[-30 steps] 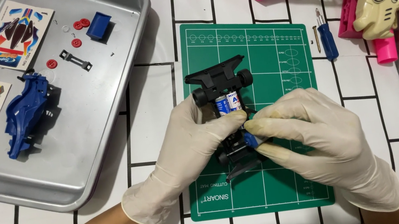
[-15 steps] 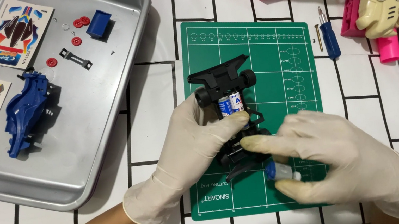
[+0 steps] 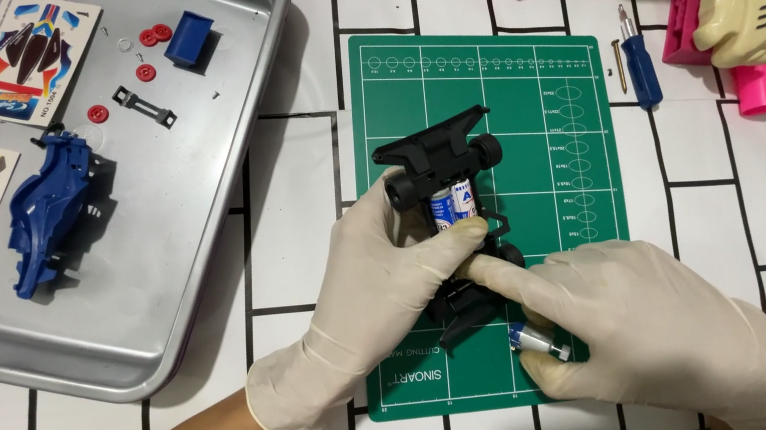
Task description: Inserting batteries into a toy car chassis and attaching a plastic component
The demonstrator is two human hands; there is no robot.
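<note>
Both gloved hands are over the green cutting mat (image 3: 524, 73), and the black toy-car chassis (image 3: 449, 197) lies near its middle, one blue-and-white battery (image 3: 449, 205) already seated in the bay. The left hand (image 3: 367, 308) clamps the chassis from the side, thumb across the battery area, fingers wrapped round the near half. The right hand (image 3: 653, 326) does two things at once — its forefinger presses on the rear of the chassis while the lower fingers pinch a small silver-tipped battery (image 3: 530, 340) low against the mat.

Risk, as I judge it: that loose cell is held only by fingertips, and slick gloves could let it roll off toward the tiled tabletop (image 3: 734, 193). Pushing on the rear while the left thumb bears on the seated battery could pop it out or tip the chassis. Put in the wrong way round, the second cell would not sit right — the marks are too small to read here.

Orientation: the chassis runs its long axis up the mat, leaning slightly right, the wide bumper end pointing away from the person, the rear under the hands. Off to the left, the blue car body (image 3: 48, 209) waits in the metal tray (image 3: 268, 121), and a blue screwdriver (image 3: 640, 65) lies just beside the mat
</note>
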